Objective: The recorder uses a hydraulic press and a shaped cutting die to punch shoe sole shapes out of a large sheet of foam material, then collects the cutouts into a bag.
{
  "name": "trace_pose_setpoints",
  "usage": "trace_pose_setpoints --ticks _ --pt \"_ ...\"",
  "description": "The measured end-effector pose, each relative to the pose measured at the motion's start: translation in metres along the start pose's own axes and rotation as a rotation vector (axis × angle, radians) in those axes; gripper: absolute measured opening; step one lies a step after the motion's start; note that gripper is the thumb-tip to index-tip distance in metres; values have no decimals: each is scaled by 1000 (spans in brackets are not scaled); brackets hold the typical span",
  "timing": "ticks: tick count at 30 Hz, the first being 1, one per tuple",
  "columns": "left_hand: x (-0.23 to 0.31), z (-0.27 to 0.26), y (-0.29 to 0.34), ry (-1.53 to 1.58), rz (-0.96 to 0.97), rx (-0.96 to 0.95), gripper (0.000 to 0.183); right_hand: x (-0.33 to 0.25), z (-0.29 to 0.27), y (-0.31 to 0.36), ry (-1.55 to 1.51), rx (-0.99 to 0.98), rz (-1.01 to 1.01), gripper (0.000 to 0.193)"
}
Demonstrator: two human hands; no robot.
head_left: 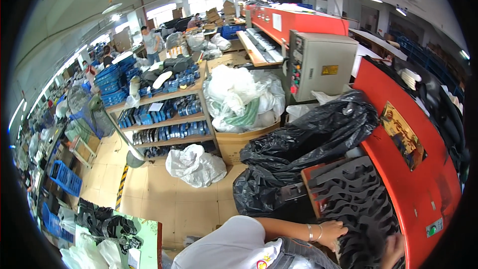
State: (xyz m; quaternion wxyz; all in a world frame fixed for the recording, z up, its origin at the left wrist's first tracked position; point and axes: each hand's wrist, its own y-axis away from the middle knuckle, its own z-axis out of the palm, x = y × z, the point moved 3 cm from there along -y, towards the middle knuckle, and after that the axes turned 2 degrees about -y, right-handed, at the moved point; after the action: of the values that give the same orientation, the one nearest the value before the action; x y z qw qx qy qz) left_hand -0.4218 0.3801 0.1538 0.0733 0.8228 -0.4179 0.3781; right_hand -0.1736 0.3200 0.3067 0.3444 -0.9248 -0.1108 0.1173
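Note:
Dark grey wavy cut strips (348,192), apparently sheet material, lie in overlapping rows on the bed beside the red machine (398,134). My left hand (329,234), with bracelets at the wrist, rests at the near left edge of these strips. Its fingers are curled in, and what they hold, if anything, is hidden. Over the near right part of the strips is my right hand (393,252), close to the machine's red panel. Motion blurs its fingers, so their grip does not show. A large black plastic bag (303,144) gapes just left of the bed.
A grey control cabinet (323,65) stands beyond the bag. Farther left are a carton (234,147) stuffed with clear plastic, a white sack (195,165) on the floor and a shelf rack (177,119) of blue moulds. A green-topped table (149,236) stands at near left. People work far off.

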Motion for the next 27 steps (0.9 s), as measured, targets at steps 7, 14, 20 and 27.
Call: trace_pose_setpoints --ticks 7,14,20,27 --pt "-8 31 -24 -218 189 67 48 -111 87 47 75 -694 160 33" --pt "-10 15 -19 -334 59 151 47 -79 141 74 356 -595 209 45" --pt "2 13 -21 -322 81 79 53 -88 117 75 304 -496 264 43" --pt "14 38 8 -297 262 132 41 -127 58 65 124 -1002 88 27"
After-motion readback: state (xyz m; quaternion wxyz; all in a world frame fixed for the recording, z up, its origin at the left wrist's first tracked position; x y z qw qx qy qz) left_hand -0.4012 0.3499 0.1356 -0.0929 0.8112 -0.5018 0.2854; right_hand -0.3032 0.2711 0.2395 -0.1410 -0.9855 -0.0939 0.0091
